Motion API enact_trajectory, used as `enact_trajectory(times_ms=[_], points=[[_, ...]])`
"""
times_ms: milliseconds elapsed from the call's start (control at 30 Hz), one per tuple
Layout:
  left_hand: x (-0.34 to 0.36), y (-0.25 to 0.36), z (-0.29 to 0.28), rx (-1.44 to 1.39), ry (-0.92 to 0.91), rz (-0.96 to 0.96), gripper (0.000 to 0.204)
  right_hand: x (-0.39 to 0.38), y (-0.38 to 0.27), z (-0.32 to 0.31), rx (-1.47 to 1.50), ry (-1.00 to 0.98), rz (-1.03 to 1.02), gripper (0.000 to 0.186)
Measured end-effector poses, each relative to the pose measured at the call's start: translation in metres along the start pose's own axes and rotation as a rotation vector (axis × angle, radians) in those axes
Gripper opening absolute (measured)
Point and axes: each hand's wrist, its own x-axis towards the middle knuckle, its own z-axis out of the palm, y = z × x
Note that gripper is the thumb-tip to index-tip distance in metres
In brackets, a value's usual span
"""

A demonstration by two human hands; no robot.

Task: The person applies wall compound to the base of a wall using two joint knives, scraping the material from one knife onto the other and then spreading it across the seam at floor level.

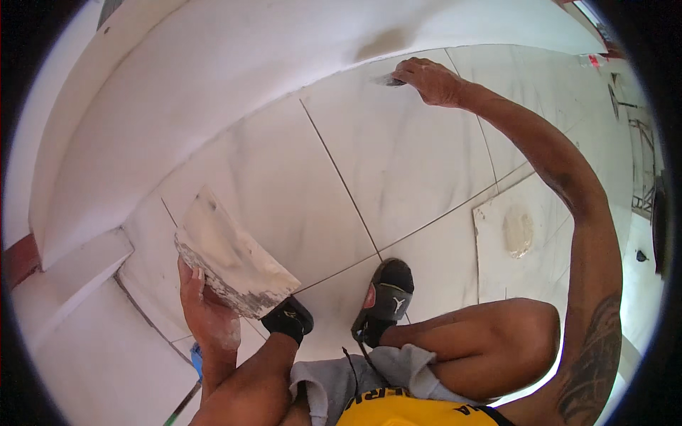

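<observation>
My left hand [206,305] grips a white tile piece [227,248] from below at its left edge. The piece is held tilted, with pale paste on its face and rough grey crust along the lower edge. At the far side, my right hand [431,82] is closed round a putty knife [388,79]. Its grey blade points left, low over the floor tiles near the base of the white wall [213,78]. The blade is slightly blurred, and the fist hides the handle. I cannot tell whether the blade touches the floor.
Pale floor tiles [334,234] with dark joints lie under me. A flat white slab [490,270] with a cream paste patch [519,231] is at the right. My sandalled feet [387,291] stand between the hands. A white ledge [78,270] juts out at the left.
</observation>
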Motion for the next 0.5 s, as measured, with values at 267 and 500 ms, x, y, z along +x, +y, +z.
enact_trajectory(times_ms=[267, 500], points=[[0.019, -0.003, -0.005, 0.005, -0.069, -0.052, 0.057, 0.015, -0.008, 0.038, -0.022, 0.306, 0.045, 0.053], [0.029, 0.001, -0.002, -0.046, -0.003, -0.069, 0.050, 0.048, -0.085, 0.026, 0.177, 0.328, -0.003, 0.050]])
